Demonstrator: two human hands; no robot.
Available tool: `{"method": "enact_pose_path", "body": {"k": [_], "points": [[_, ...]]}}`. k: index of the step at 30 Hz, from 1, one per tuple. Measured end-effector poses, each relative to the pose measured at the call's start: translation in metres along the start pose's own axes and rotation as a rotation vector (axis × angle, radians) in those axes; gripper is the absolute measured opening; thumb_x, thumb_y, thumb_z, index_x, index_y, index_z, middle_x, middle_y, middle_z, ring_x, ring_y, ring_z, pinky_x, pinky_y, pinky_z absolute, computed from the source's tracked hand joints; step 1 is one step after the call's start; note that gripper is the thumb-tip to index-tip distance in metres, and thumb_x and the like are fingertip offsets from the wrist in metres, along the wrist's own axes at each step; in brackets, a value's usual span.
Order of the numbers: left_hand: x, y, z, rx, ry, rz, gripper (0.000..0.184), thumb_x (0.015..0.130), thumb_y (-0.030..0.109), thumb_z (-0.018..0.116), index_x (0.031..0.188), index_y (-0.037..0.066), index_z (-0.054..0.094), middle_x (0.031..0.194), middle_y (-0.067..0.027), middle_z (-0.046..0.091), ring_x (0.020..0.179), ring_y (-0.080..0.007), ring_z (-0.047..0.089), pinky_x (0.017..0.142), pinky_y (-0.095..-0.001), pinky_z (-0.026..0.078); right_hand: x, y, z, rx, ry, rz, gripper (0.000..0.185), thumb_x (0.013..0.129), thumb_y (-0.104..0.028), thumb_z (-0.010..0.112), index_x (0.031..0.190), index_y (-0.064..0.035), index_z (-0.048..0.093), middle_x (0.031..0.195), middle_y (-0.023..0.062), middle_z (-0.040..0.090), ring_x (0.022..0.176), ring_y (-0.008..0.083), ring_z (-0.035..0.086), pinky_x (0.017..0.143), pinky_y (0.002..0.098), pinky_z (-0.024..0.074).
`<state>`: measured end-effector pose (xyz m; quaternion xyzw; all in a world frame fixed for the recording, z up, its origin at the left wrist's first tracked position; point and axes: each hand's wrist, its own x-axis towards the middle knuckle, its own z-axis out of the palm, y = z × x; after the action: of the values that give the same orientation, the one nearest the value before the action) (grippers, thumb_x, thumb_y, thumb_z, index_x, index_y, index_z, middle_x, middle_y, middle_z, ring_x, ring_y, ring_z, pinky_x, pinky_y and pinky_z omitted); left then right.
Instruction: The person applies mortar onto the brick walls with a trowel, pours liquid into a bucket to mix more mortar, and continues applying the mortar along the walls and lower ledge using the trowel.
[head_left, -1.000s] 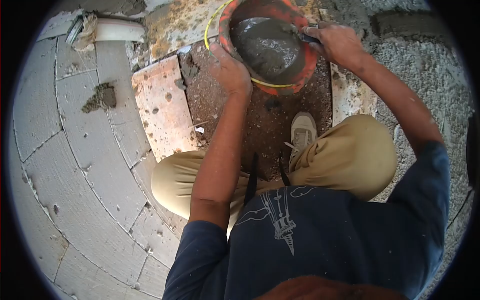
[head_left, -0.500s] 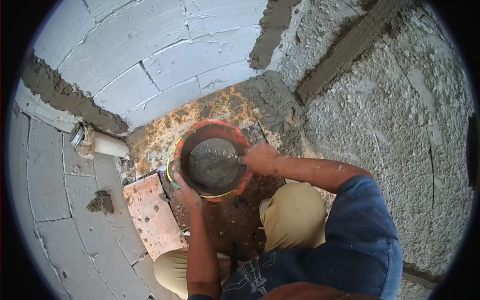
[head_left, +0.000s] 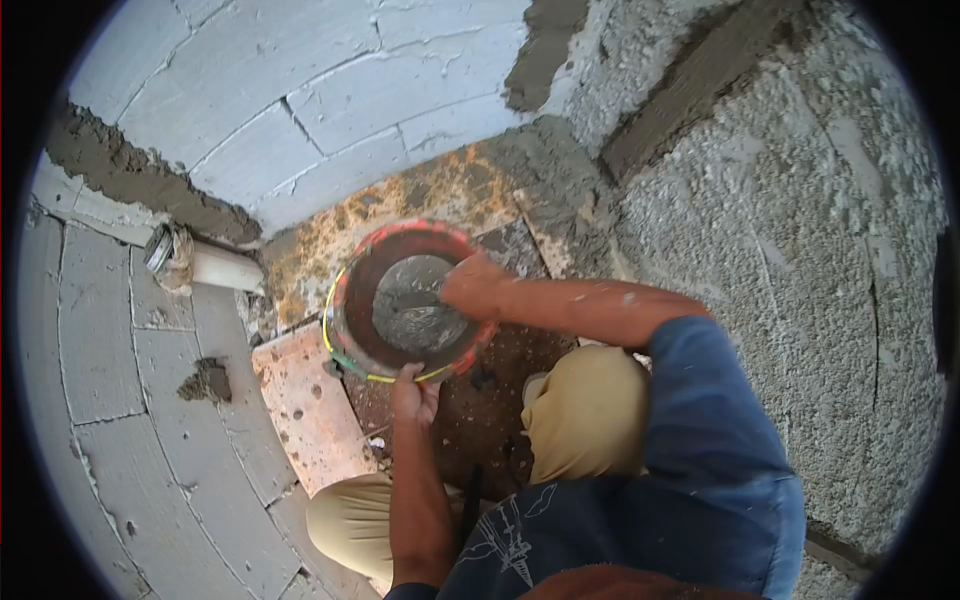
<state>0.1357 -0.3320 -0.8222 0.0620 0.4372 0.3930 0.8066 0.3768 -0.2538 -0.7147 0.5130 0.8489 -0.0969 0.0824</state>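
A red-rimmed bucket (head_left: 352, 300) stands between my knees, its inner wall coated with grey mortar (head_left: 405, 335). My right hand (head_left: 476, 287) reaches over the right rim, fingers closed around a trowel whose handle is hidden. The dark trowel blade (head_left: 415, 300) lies against the mortar, partly blurred. At the near rim, my left hand (head_left: 414, 396) grips the bucket with the thumb on top and the fingers curled below. A yellow-green bucket handle (head_left: 330, 335) runs along the left and near side of the rim.
White block wall (head_left: 330, 120) rises ahead, with rough grey wall (head_left: 740, 270) on the right. A white pipe (head_left: 225, 268) sticks out at left. Mortar-spattered boards (head_left: 305, 405) lie around the bucket, and a mortar lump (head_left: 205, 380) sits on the left blocks.
My right hand has moved left and further over the bucket with the trowel. My left hand has shifted from the left side to the near rim. The bucket has tilted or turned slightly.
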Motion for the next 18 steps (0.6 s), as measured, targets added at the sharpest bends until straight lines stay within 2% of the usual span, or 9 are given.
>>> {"method": "enact_pose_path", "body": {"k": [3, 4, 5, 7, 10, 14, 16, 17, 18], "points": [[-0.017, -0.005, 0.039, 0.209, -0.027, 0.027, 0.031, 0.096, 0.011, 0.05, 0.123, -0.005, 0.051, 0.128, -0.0178, 0.058, 0.12, -0.0297, 0.059, 0.102, -0.0457, 0.053, -0.025, 0.024, -0.032, -0.01, -0.059, 0.043, 0.02, 0.071, -0.019, 0.07, 0.09, -0.0194, 0.076, 0.082, 0.0098, 0.072, 0.076, 0.0327, 0.072, 0.067, 0.0474, 0.0573], [-0.018, -0.011, 0.046, 0.325, 0.067, -0.005, 0.026, 0.098, 0.01, 0.047, 0.119, -0.004, 0.055, 0.124, -0.0165, 0.058, 0.116, -0.0272, 0.06, 0.101, -0.0436, 0.052, -0.025, 0.043, -0.014, 0.028, 0.005, 0.134, 0.025, 0.074, -0.021, 0.07, 0.099, -0.0223, 0.074, 0.083, 0.0093, 0.072, 0.078, 0.0318, 0.072, 0.066, 0.0468, 0.0571], [-0.012, -0.02, 0.042, 0.39, 0.076, 0.02, 0.025, 0.098, 0.014, 0.049, 0.113, -0.003, 0.058, 0.115, -0.013, 0.059, 0.106, -0.0242, 0.062, 0.097, -0.0424, 0.054, -0.034, 0.044, -0.043, -0.047, 0.011, 0.172, 0.026, 0.077, -0.023, 0.07, 0.103, -0.0212, 0.073, 0.081, 0.0097, 0.071, 0.082, 0.0319, 0.072, 0.066, 0.0459, 0.057], [-0.009, -0.031, 0.06, 0.483, 0.1, 0.034, 0.029, 0.095, 0.011, 0.052, 0.12, -0.002, 0.054, 0.114, -0.0114, 0.058, 0.098, -0.0219, 0.064, 0.088, -0.0398, 0.058, -0.028, 0.06, -0.045, -0.019, -0.091, 0.34, 0.027, 0.081, -0.025, 0.069, 0.108, -0.019, 0.071, 0.092, 0.0102, 0.071, 0.089, 0.0304, 0.072, 0.068, 0.0451, 0.0576], [-0.003, -0.05, 0.06, 0.63, 0.055, 0.354, 0.042, 0.091, 0.006, 0.056, 0.131, -0.002, 0.044, 0.116, -0.0119, 0.058, 0.095, -0.0212, 0.066, 0.079, -0.0375, 0.061, -0.017, 0.057, 0.017, -0.079, 0.14, 0.185, 0.022, 0.09, -0.02, 0.059, 0.109, -0.0153, 0.07, 0.096, 0.0143, 0.069, 0.091, 0.0312, 0.071, 0.073, 0.0462, 0.0575], [-0.014, -0.045, 0.059, 0.646, 0.035, 0.278, 0.052, 0.09, 0.003, 0.055, 0.138, -0.002, 0.035, 0.122, -0.0138, 0.057, 0.097, -0.0228, 0.067, 0.075, -0.0358, 0.061, -0.051, 0.041, -0.008, 0.096, 0.17, 0.133, 0.027, 0.091, -0.023, 0.064, 0.117, -0.0197, 0.068, 0.1, 0.0102, 0.069, 0.098, 0.0311, 0.069, 0.084, 0.045, 0.0556], [-0.025, -0.031, 0.087, 0.369, 0.036, 0.169, 0.052, 0.09, 0.004, 0.054, 0.138, -0.003, 0.035, 0.122, -0.0138, 0.057, 0.098, -0.0225, 0.067, 0.075, -0.0353, 0.06, -0.074, 0.041, -0.041, 0.121, 0.105, 0.245, 0.035, 0.089, -0.025, 0.068, 0.123, -0.0184, 0.065, 0.109, 0.0103, 0.069, 0.101, 0.031, 0.068, 0.086, 0.0452, 0.0561], [-0.024, -0.03, 0.088, 0.409, 0.051, 0.165, 0.054, 0.09, 0.003, 0.054, 0.139, -0.004, 0.035, 0.126, -0.0156, 0.055, 0.104, -0.0237, 0.064, 0.083, -0.035, 0.056, -0.078, 0.044, -0.047, 0.129, 0.076, 0.306, 0.04, 0.088, -0.026, 0.07, 0.126, -0.0178, 0.064, 0.114, 0.0103, 0.069, 0.103, 0.0309, 0.068, 0.087, 0.0453, 0.0563], [-0.024, -0.029, 0.088, 0.452, 0.061, 0.16, 0.056, 0.089, 0.002, 0.054, 0.141, -0.006, 0.034, 0.13, -0.0174, 0.053, 0.11, -0.0249, 0.06, 0.092, -0.0346, 0.051, -0.076, 0.049, -0.042, 0.137, 0.033, 0.357, 0.034, 0.089, -0.028, 0.068, 0.121, -0.0172, 0.066, 0.107, 0.0107, 0.07, 0.099, 0.0313, 0.069, 0.085, 0.045, 0.0559]]}}
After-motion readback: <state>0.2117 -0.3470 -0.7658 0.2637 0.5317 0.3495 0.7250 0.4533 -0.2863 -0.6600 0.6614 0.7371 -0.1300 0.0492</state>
